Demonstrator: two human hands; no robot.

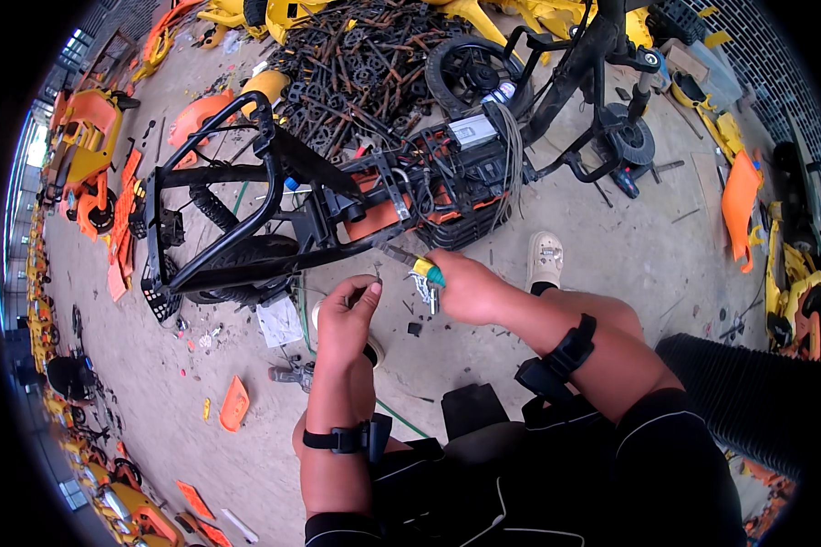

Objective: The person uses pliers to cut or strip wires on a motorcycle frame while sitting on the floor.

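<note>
— Black-clad knees (520, 474) fill the lower edge; the person sits low on the concrete floor (611, 237), both forearms strapped with black bands. What of the hands?

— Right hand (470, 287): closed in a fist round a tool (424, 271) with a yellow and green grip, its metal end pointing up-left toward the frame (274, 210). Left hand (347, 314): fingers curled, thumb and forefinger pinched together. Whether anything small sits in that pinch, I cannot tell.

— Position of the tool relative to the frame?

— Its tip lies just beside the underside of the frame, near the orange panel (383, 214). Contact cannot be confirmed.

— Describe the frame.

— Black tubular scooter frame, lying on its side, rear wheel (237, 264) at the left, a wiring bundle (506, 150) and grey box (472, 130) at the right end.

— Surroundings?

— Small screws and debris on the floor below the hands. A white shoe (545, 258) just beyond the right wrist. A heap of dark metal parts (356, 64) behind the frame. A second black frame (593, 55) stands upright at the top right. Orange and yellow panels scattered along both sides; one orange piece (234, 404) lies left of the left forearm.
</note>
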